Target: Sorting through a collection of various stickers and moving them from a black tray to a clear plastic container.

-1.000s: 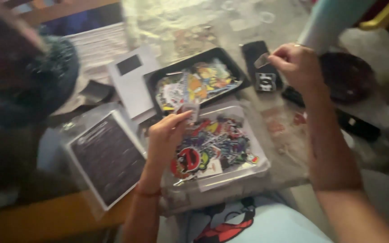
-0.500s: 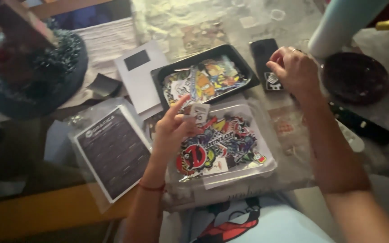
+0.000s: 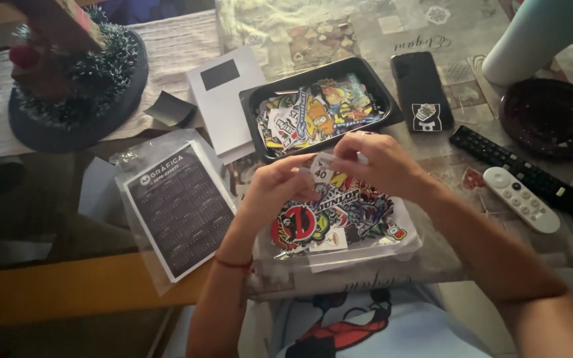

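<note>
Small sticker [image 3: 321,167], pinched between both hands, left hand [image 3: 274,191] and right hand [image 3: 374,159], above clear tray [image 3: 402,242] of loose stickers: risk of tearing or dropping among them.

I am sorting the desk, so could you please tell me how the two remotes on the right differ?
The white remote is short and rounded; the black remote is long and slim. The white one lies nearer the person, the black one just behind it. Both lie flat on the table, angled alike, untouched by either hand.
</note>
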